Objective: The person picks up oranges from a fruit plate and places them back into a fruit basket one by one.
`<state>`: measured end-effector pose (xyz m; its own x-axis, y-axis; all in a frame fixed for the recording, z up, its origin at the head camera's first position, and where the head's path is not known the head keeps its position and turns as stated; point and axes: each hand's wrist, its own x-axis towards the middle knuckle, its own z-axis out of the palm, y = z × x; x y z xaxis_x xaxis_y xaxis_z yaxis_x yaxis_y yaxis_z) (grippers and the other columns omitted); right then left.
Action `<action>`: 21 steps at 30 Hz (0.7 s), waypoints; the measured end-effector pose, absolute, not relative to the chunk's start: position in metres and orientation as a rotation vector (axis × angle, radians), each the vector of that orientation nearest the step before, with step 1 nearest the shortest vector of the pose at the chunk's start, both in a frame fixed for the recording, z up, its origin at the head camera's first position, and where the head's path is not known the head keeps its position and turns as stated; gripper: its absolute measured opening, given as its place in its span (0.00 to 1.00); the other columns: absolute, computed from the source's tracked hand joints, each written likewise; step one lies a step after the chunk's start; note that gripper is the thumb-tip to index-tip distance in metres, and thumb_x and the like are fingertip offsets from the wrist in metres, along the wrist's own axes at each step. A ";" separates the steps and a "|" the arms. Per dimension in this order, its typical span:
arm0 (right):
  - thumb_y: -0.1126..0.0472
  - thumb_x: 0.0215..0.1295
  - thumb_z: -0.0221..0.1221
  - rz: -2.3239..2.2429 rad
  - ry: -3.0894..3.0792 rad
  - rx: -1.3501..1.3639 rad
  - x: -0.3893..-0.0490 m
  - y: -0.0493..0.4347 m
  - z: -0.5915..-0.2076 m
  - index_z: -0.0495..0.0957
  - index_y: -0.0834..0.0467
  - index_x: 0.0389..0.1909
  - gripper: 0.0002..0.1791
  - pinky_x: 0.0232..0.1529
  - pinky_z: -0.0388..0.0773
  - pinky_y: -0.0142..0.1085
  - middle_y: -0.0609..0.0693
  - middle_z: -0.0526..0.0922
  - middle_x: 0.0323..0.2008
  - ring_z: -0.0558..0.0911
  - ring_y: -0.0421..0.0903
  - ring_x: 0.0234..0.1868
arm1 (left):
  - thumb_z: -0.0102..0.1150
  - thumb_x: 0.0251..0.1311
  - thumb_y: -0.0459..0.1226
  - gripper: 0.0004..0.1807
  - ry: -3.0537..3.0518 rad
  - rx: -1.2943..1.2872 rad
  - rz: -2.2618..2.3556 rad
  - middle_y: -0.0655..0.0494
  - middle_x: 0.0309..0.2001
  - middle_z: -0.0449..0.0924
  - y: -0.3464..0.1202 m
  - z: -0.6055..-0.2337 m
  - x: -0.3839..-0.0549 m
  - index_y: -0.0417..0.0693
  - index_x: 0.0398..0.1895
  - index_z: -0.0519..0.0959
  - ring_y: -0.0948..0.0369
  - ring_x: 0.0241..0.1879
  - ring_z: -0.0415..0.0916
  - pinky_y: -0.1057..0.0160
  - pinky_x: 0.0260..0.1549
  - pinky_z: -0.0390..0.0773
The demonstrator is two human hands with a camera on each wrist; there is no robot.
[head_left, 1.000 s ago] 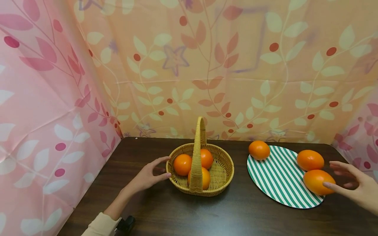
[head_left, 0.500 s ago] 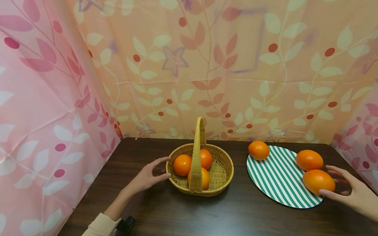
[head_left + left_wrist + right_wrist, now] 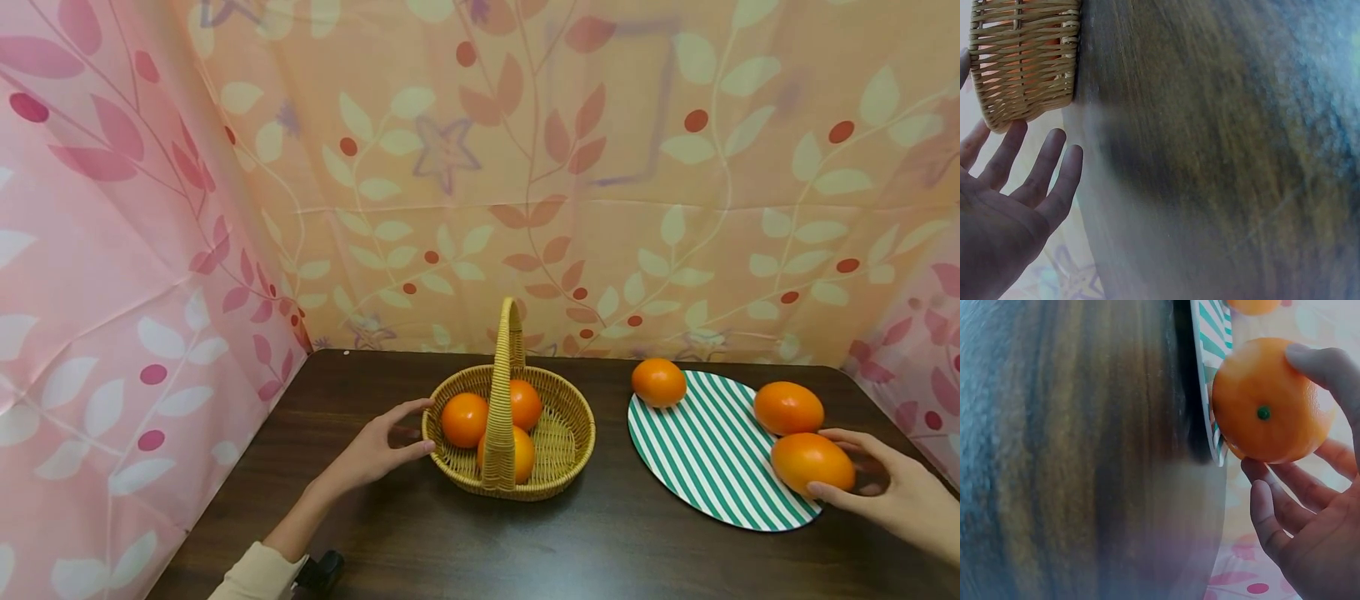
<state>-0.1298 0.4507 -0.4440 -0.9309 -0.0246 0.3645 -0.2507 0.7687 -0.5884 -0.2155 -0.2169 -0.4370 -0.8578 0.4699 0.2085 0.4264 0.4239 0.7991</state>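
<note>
Floral cloth (image 3: 450, 250) is spread across the background, orange-toned at the rear and pink at the sides, with leaves, dots and faint purple stars printed on it. Before it is set a dark wooden table (image 3: 570, 550). On the table's right side is laid a striped oval mat (image 3: 708, 450), green and white. Left of it, well apart, is placed a yellow woven basket (image 3: 555, 442), its tall handle (image 3: 501, 417) arched upright over the middle. At the basket's left side is held the left hand (image 3: 378, 450), its fingers spread wide and fairly straight, with fingertips put to the woven wall (a cream sleeve (image 3: 262, 568) is worn on that arm). By the right hand (image 3: 896, 492) the near orange fruit (image 3: 812, 462) is pinched at the mat's right edge, the thumb set on one side and fingers on the other. Just behind, touching or nearly so, is seen a second fruit (image 3: 787, 408); a third fruit (image 3: 659, 383) is perched at the mat's far left edge. Three more fruits (image 3: 465, 421) are grouped in the basket, one partly hidden by the handle. On the pinched fruit a small green stem mark (image 3: 1264, 413) is shown.
</note>
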 end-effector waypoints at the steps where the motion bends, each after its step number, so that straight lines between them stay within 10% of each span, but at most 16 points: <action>1: 0.67 0.49 0.79 0.961 -2.615 0.221 -0.130 0.451 -0.444 0.71 0.66 0.59 0.37 0.26 0.76 0.23 0.17 0.68 0.46 0.75 0.22 0.37 | 0.70 0.64 0.42 0.35 2.613 0.825 1.442 0.46 0.69 0.70 -0.217 -0.437 -0.215 0.43 0.72 0.69 0.44 0.57 0.76 0.40 0.57 0.74; 21: 0.73 0.52 0.75 1.057 -2.538 0.321 -0.136 0.440 -0.418 0.71 0.64 0.65 0.38 0.30 0.78 0.22 0.21 0.74 0.48 0.80 0.24 0.38 | 0.70 0.65 0.42 0.36 2.613 0.811 1.436 0.47 0.70 0.69 -0.216 -0.436 -0.214 0.45 0.73 0.68 0.44 0.57 0.76 0.41 0.57 0.74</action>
<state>-0.1359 0.4402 -0.4179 -0.9049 -0.0662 0.4205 -0.3451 0.6925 -0.6336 -0.2137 -0.2163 -0.4359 -0.8610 0.4677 0.1995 0.4192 0.4308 0.7992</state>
